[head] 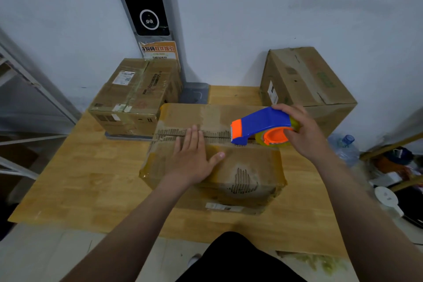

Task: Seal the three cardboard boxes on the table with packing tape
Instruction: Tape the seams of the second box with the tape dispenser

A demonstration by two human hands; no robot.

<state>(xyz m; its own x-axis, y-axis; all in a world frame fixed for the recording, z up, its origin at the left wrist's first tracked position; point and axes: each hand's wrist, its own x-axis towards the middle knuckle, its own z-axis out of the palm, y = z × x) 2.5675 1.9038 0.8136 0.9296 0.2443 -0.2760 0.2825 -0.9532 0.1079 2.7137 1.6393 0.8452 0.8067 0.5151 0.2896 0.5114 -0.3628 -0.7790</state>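
A worn cardboard box (247,167) lies in the middle of the wooden table (87,185), its torn centre seam running left to right. My left hand (193,155) presses flat on the box top, fingers straight and reaching the seam. My right hand (304,130) grips a blue and orange tape dispenser (261,127) with a yellowish tape roll. The dispenser's orange nose sits on the seam just right of my left fingers. A second box (135,96) stands at the back left, and a third box (306,84) at the back right.
A grey pillar device with a black screen (146,7) rises against the wall behind the boxes. A metal rack (27,89) stands to the left. A water bottle (346,146) and clutter on the floor lie to the right of the table.
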